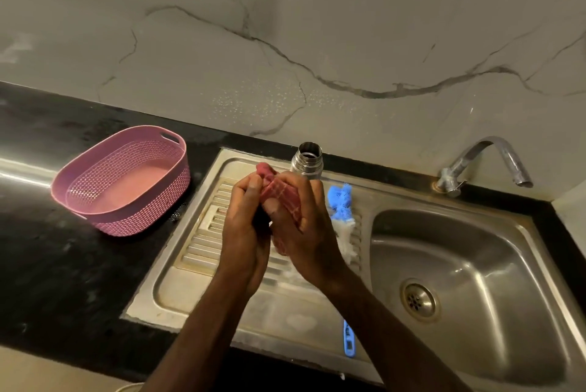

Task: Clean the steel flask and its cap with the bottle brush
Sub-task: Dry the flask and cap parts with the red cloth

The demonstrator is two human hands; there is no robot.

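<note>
Currently both hands meet above the ribbed draining board [203, 242] of the steel sink [469, 264]. Left hand [244, 226]: fingers curled, gripping a red checked cloth [280, 193] from the left side. Right hand [304, 226]: fingers and thumb wrapped round the same cloth from the right, thumb pressed on its front. The cloth is bunched between the two palms; whether anything is wrapped inside it cannot be told. No cap is visible as a separate item.

Flask [307, 160]: steel, upright, mouth open, standing at the far edge of the draining board, just behind the right hand's knuckles and close to the wall. Its lower body is hidden by the hands.

Bottle brush [341, 201]: lying on the draining board just right of the right hand, blue and white bristles pointing toward the wall. Its blue handle [348, 339] shows again near the front edge of the sink, below the right forearm. Neither hand touches it.

Basin: right of the draining board, drain strainer [418, 300] at its bottom. Tap [485, 160]: mounted at the back right corner, spout curving over the basin.

Pink perforated basket [122, 180]: on the dark tabletop [47, 249] left of the sink, well apart from the hands. Marbled wall [285, 42] behind.
</note>
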